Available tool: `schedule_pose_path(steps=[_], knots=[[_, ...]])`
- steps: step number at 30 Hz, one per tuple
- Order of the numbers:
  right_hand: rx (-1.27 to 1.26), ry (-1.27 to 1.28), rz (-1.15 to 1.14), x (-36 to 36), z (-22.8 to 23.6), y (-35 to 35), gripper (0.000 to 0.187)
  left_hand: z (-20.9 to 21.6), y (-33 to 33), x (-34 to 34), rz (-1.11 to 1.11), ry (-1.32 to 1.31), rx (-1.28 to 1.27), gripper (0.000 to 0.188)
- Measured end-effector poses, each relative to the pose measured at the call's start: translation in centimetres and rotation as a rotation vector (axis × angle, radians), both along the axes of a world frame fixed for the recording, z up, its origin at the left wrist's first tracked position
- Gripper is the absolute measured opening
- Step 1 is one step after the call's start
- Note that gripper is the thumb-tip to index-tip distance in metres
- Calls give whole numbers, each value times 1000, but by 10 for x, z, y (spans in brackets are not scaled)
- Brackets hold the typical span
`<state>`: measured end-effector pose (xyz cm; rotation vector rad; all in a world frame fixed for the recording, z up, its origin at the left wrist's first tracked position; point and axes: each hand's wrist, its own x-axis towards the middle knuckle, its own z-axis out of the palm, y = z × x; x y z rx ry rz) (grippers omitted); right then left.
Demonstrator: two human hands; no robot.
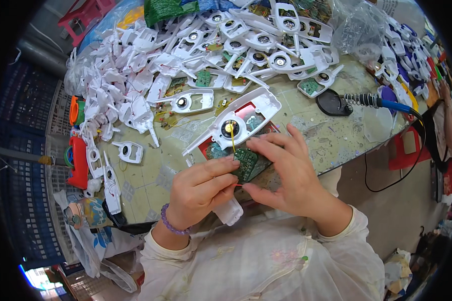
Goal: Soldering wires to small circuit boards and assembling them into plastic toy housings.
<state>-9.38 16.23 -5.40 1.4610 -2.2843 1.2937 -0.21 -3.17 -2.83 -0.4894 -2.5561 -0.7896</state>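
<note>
A small green circuit board (245, 163) is held between my hands near the table's front edge. My left hand (198, 186), with a purple bead bracelet at its wrist, is closed in a pinch at a short red wire (239, 185), and its fingertips meet the board's left edge. My right hand (297, 178) grips the board from above with its fingers; its thumb lies by the wire's other end. Just beyond is a white plastic casing (252, 116) with a round speaker (230, 128), and a yellow wire (232, 140) runs from there to the board. Another white plastic part (229, 212) shows below my left hand.
A large heap of white casings (130, 75) covers the far and left table (331, 140). At right, a soldering iron (386, 103) with a blue handle rests in a spring holder on a black base (332, 103). Its cable hangs past the table edge. Red plastic parts (79, 163) stand at left.
</note>
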Motion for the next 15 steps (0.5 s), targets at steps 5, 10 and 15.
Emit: schedule_pose_path(steps=[5, 10, 15], knots=[[-788, -130, -589, -33, -15, 49, 26, 1, -1, 2, -4, -25, 8, 17], [-1170, -160, -785, -95, -21, 128, 27, 3, 2, 3, 5, -38, 0, 17], [-985, -248, -855, -118, -21, 144, 37, 8, 4, 4, 2, -60, -31, 18]])
